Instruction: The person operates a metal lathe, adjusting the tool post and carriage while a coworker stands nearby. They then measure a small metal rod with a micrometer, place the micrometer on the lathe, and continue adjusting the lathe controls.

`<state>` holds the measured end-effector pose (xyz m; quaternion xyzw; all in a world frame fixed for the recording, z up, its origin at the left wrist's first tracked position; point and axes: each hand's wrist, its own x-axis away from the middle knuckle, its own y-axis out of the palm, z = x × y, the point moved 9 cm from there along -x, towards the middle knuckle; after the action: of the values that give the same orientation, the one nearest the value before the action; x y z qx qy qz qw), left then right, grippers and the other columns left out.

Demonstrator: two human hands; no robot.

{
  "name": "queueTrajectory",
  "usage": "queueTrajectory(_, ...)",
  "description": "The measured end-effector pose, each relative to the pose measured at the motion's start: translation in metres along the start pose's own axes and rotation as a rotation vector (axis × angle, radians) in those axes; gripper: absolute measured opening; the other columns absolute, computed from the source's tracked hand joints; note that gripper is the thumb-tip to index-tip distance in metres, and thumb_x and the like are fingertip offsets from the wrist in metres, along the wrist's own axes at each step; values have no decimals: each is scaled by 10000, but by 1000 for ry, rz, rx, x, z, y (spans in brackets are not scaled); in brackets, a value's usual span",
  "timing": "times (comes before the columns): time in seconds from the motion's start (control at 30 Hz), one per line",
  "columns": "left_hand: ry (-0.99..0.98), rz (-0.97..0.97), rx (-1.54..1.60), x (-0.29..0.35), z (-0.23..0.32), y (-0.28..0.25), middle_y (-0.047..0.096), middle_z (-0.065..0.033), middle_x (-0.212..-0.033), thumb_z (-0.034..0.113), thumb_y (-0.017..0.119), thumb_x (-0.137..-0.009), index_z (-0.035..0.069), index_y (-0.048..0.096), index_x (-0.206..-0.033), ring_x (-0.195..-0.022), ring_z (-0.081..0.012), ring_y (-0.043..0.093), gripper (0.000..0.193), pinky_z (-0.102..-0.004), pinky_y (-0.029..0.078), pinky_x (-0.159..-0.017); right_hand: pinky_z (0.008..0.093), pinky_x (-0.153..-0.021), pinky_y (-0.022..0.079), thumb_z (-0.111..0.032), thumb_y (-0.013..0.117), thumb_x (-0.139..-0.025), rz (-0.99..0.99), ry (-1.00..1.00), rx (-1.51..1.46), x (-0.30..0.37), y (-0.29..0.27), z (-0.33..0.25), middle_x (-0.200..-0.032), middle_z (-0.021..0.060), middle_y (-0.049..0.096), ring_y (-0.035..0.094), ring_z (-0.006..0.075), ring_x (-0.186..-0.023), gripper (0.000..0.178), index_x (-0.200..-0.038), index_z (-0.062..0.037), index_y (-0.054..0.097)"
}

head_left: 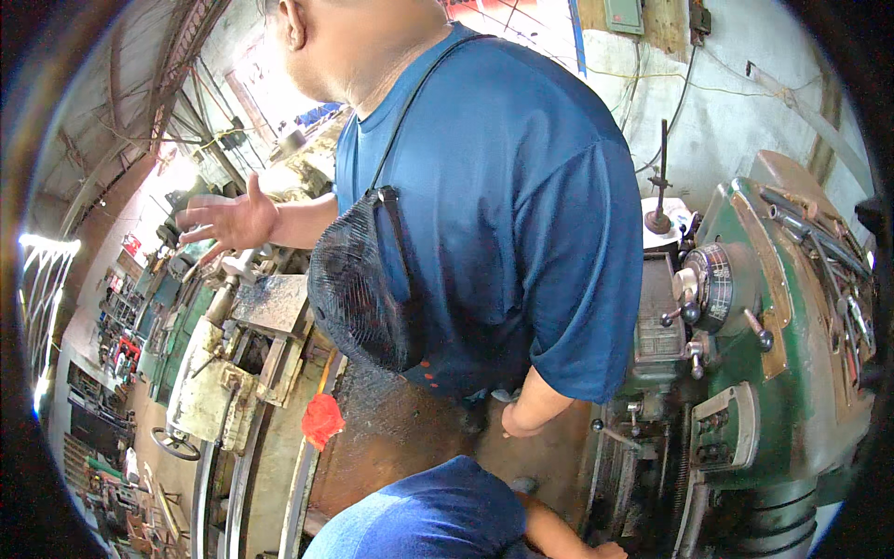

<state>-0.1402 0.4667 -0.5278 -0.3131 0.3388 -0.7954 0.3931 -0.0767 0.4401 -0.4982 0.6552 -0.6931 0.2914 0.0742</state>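
Observation:
My right hand (605, 552) shows only at the lower edge, below a blue sleeve (419, 512). It is nearest the dark slideways of a green lathe (801, 429). Its fingers are mostly cut off, so I cannot tell whether it holds anything. My left hand is out of view. In front of me stands a co-worker in a blue shirt (494, 186) with a black bag (358, 289) on a strap. The co-worker's left hand (233, 222) is raised with fingers spread; the right hand (527, 415) hangs low beside a small greyish thing.
Levers and a round dial (717, 289) stick out from the green lathe. Several metal tools (829, 261) lie on its top. At left stands a cream-coloured machine (219, 401) with a handwheel (175, 444) and long rails. A red cloth (323, 421) hangs on a rail.

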Motion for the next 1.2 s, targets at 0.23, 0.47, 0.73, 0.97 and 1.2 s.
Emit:
queueTrajectory(0.23, -95, -215, 191, 17, -12, -24, 725, -181, -773, 329, 724, -610, 78, 780, -793, -744, -358, 710, 315, -502, 569, -639, 365, -831, 558, -115, 747, -876, 388, 106, -181, 96, -149, 126, -1110, 104, 665, 648, 213, -984, 502, -1310, 50, 556)
queueTrajectory(0.47, -66, -137, 41, 5, -7, -33, 729, -275, -907, 496, 730, -751, -21, 757, -866, -890, -415, 732, 530, -499, 590, -793, 361, -827, 555, -195, 858, -562, 530, 327, 45, 173, -198, 139, -1012, 181, 716, 683, 243, -899, 794, -1242, 132, 612)
queueTrajectory(0.73, -33, -129, 20, 1, -17, -19, 721, -296, -922, 515, 749, -776, -30, 759, -894, -920, -451, 715, 557, -521, 573, -827, 465, -989, 522, -434, 880, -637, 690, 581, 474, 193, -187, 91, -1196, 291, 681, 656, 423, -1148, 1040, -1474, -4, 438)
queueTrajectory(0.97, -25, -147, -20, -2, -16, -18, 720, -285, -939, 532, 724, -798, -9, 767, -865, -962, -450, 703, 546, -514, 563, -844, 429, -937, 562, -412, 874, -567, 748, 574, 396, 193, -186, 78, -1133, 273, 707, 700, 378, -1060, 1117, -1482, 36, 417)
queueTrajectory(1.2, 27, -137, -36, -4, -18, -15, 700, -273, -810, 455, 735, -770, -8, 736, -723, -827, -454, 700, 465, -517, 555, -764, 446, -964, 548, -419, 868, -585, 694, 510, 373, 189, -186, 80, -1182, 259, 698, 686, 375, -1102, 1033, -1435, 33, 495)
